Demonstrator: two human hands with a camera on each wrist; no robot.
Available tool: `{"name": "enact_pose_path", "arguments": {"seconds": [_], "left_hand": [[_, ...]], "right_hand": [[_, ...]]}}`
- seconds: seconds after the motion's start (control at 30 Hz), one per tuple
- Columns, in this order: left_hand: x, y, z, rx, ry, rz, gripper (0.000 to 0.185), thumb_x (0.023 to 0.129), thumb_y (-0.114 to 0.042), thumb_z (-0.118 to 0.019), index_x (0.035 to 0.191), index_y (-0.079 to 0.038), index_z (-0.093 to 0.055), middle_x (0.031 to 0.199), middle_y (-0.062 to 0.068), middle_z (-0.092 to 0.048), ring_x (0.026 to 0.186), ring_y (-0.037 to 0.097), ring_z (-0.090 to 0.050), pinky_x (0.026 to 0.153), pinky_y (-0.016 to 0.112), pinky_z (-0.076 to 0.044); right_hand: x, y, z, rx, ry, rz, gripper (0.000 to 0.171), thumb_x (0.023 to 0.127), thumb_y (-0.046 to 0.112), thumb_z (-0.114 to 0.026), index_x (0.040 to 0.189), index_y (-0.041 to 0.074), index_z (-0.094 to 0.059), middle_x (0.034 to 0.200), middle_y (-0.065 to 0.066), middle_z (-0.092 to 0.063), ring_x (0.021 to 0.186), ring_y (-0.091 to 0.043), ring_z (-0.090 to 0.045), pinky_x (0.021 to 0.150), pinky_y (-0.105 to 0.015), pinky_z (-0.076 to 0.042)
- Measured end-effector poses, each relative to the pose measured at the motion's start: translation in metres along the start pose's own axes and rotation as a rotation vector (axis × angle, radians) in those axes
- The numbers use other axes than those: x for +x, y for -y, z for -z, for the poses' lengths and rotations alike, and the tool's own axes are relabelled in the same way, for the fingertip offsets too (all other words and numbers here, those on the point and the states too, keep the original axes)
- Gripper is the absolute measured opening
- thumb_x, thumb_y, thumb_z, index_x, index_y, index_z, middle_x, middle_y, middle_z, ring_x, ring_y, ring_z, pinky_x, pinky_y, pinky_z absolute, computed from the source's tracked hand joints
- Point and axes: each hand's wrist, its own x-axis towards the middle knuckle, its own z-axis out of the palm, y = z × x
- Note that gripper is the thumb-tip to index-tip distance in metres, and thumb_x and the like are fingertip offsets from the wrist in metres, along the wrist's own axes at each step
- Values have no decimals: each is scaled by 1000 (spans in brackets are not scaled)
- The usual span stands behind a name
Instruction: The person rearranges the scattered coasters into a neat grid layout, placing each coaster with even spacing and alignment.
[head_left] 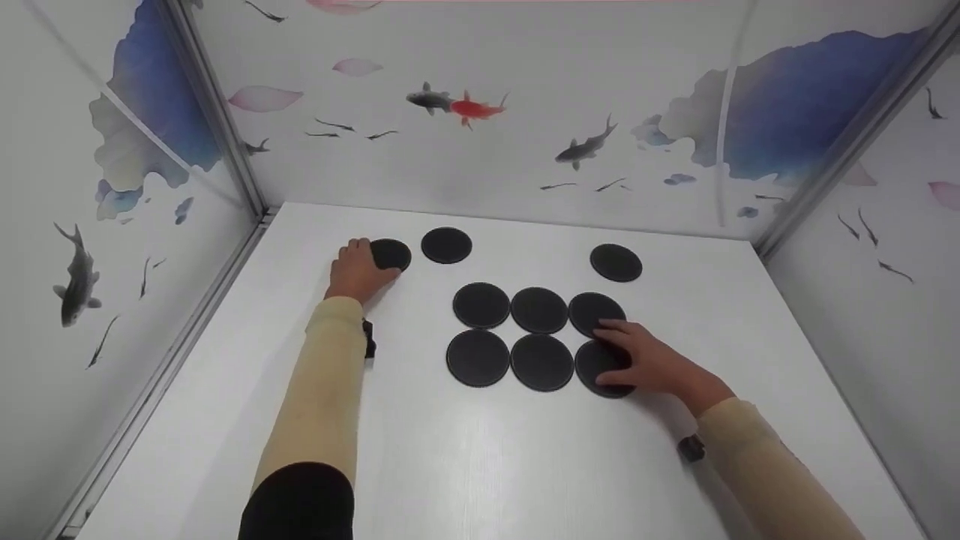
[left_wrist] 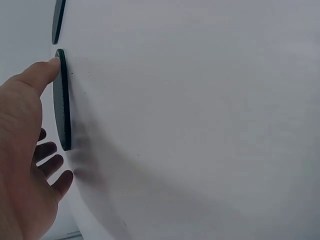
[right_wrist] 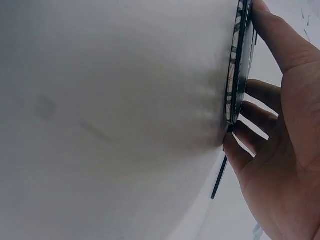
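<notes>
Several flat black round discs lie on a white table (head_left: 465,465). Six of them form a two-by-three block (head_left: 538,309). My right hand (head_left: 626,360) lies on the block's near-right disc (head_left: 596,369), fingers stretched flat and reaching the disc behind it (head_left: 592,309). In the right wrist view the right hand (right_wrist: 270,95) has its thumb along that disc's rim (right_wrist: 239,60). My left hand (head_left: 358,270) covers the left part of a loose disc (head_left: 393,255) at the far left. In the left wrist view the left hand (left_wrist: 35,120) sets its thumb tip against the loose disc's edge (left_wrist: 62,100).
Two more loose discs lie at the back, one (head_left: 446,245) just right of my left hand and one (head_left: 616,262) toward the right. Panels painted with fish (head_left: 465,105) wall the table in at the left, back and right.
</notes>
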Motion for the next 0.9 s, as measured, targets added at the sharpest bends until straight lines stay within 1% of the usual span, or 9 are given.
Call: {"name": "enact_pose_path", "arguments": {"seconds": [0.17,0.27,0.47,0.7,0.83,0.9], "left_hand": [[-1,3,1,9,4,24,113,95,-60,-77,169,9,-27,170,33,-35,158,49,-33,128,63,-31],[-2,2,1,21,13,24,117,93,-63,-77,169,9,-25,170,32,-34,159,48,-31,130,62,-30],[-2,-2,2,56,30,12,116,91,-63,-80,165,12,-33,163,33,-41,154,48,-37,127,62,-33],[4,0,1,72,13,-6,111,91,-64,-80,159,14,-42,159,33,-43,149,47,-41,125,63,-37],[1,-2,1,73,8,-2,108,91,-63,-80,158,15,-44,155,33,-43,147,47,-42,125,62,-36],[-2,-3,2,84,5,1,109,92,-64,-79,158,15,-43,156,34,-42,148,47,-41,125,62,-35]], "right_hand": [[0,-1,-2,3,0,1,91,92,54,-90,162,7,-55,174,-18,-39,160,-47,-35,126,-65,-34],[-1,-1,-3,8,4,-3,92,92,54,-89,163,7,-55,174,-17,-39,159,-47,-35,126,-65,-35],[-2,-1,-1,9,8,0,91,93,54,-89,163,7,-54,174,-18,-38,159,-47,-35,125,-65,-36],[0,2,1,21,13,-9,93,93,55,-88,164,7,-53,175,-18,-37,160,-47,-33,126,-65,-35],[-1,4,2,27,14,-18,93,92,53,-89,164,7,-53,175,-18,-36,160,-47,-32,126,-65,-34],[-1,4,1,25,11,-14,93,92,53,-90,164,6,-53,174,-18,-37,160,-47,-33,126,-65,-34]]}}
